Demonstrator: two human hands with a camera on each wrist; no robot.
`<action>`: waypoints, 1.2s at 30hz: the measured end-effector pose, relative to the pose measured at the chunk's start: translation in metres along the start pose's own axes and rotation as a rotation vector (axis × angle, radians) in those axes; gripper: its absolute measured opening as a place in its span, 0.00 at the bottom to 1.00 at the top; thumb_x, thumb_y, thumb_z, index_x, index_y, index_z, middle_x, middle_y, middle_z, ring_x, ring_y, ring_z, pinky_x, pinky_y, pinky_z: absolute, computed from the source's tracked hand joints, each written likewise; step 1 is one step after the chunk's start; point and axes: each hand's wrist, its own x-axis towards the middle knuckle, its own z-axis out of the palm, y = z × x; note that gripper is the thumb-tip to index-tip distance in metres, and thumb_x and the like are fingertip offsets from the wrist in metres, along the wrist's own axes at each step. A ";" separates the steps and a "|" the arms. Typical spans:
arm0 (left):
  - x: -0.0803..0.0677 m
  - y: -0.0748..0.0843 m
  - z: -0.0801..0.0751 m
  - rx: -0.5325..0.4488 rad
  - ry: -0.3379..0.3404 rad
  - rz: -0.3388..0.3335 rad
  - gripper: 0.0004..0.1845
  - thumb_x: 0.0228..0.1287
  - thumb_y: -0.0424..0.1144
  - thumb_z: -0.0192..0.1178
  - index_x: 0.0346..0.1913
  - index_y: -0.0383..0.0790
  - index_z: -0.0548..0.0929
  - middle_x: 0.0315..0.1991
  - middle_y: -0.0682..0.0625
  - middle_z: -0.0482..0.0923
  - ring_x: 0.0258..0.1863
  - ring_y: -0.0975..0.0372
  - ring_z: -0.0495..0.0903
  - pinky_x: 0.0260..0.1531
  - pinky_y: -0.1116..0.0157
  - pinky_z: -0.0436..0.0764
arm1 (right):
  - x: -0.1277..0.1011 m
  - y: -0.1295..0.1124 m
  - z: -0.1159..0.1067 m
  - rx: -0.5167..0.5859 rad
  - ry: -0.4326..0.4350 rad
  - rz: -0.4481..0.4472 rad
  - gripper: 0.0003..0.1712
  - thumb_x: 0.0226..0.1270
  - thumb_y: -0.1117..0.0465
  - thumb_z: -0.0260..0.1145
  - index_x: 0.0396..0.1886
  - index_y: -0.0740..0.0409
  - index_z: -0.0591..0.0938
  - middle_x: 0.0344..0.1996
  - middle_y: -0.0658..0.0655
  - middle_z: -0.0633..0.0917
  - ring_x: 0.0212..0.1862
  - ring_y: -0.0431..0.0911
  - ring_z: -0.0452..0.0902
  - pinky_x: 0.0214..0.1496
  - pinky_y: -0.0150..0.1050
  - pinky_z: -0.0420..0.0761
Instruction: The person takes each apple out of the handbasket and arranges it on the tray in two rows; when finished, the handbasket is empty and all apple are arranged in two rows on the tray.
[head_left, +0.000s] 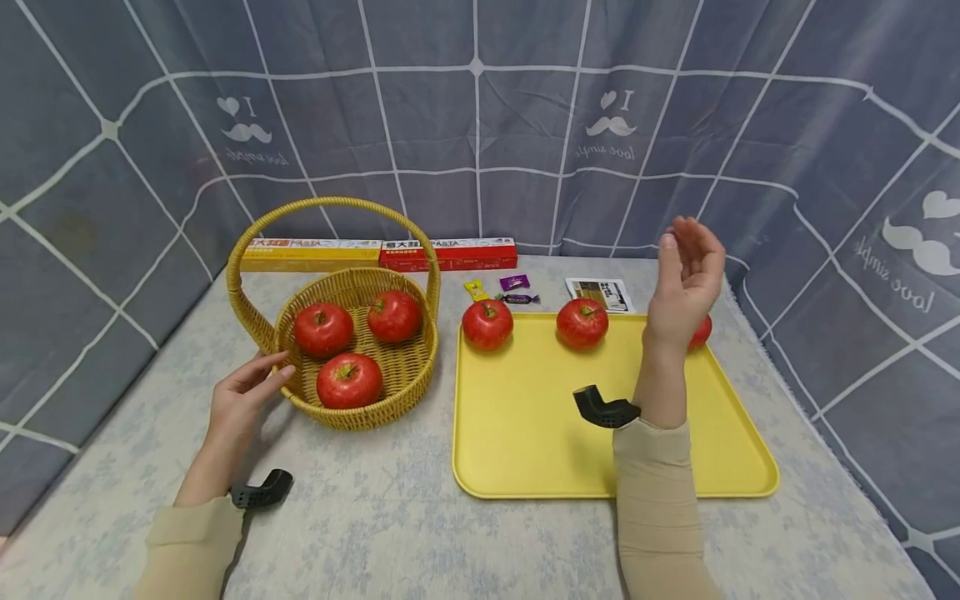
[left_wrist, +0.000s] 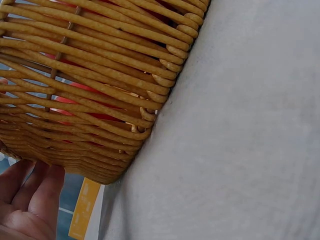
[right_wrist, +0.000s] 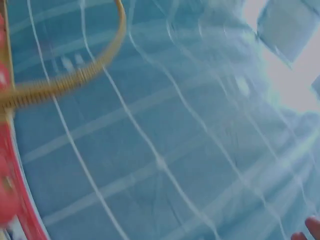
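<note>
- Apples: two [head_left: 487, 324] [head_left: 582, 322] sit along the tray's [head_left: 525, 433] far edge, a third [head_left: 702, 332] half hidden behind your right hand [head_left: 686, 279].
- Your right hand is raised above the tray, fingers relaxed, holding nothing; that hidden apple lies just below and beyond it.
- Your left hand [head_left: 243, 392] rests loose-fingered against the basket's [head_left: 408, 367] left wall.
- Bare tray lies toward you; the basket stands just left.
</note>
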 end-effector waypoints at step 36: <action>0.001 0.000 0.000 0.028 0.018 0.001 0.20 0.62 0.38 0.63 0.58 0.46 0.80 0.73 0.45 0.47 0.72 0.59 0.45 0.61 0.77 0.61 | -0.174 0.069 0.126 -0.445 -1.520 0.080 0.42 0.56 0.39 0.68 0.66 0.53 0.67 0.59 0.51 0.74 0.57 0.44 0.72 0.56 0.35 0.74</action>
